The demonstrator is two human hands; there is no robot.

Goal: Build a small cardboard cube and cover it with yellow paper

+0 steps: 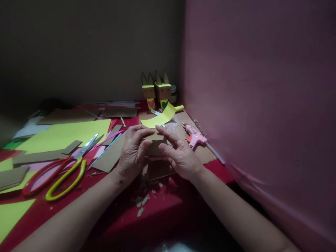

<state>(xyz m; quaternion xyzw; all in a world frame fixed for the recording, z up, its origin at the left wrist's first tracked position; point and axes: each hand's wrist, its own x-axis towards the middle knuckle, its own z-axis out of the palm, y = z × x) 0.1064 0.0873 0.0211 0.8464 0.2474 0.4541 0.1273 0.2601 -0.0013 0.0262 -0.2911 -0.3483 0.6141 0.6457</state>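
Between my two hands is a small cardboard box [155, 148], held over the near edge of the cardboard mat. My left hand [134, 148] grips its left side, thumb in front and fingers over the top. On the right side, my right hand [181, 152] presses with its thumb at the front and fingers along the top and below. Another brown cardboard piece [159, 169] sits right under the box; whether the two are joined I cannot tell. Just behind the box lies a curved yellow paper strip [162, 117].
A pink glue gun [195, 135] rests right on the cardboard mat [207, 155]. Scissors [78, 157], yellow paper [68, 131] and cardboard pieces [109, 154] cover the left side. Two cardboard figures [164, 92] with pointed ears stand at the back. A pink wall surface [262, 105] bounds the right.
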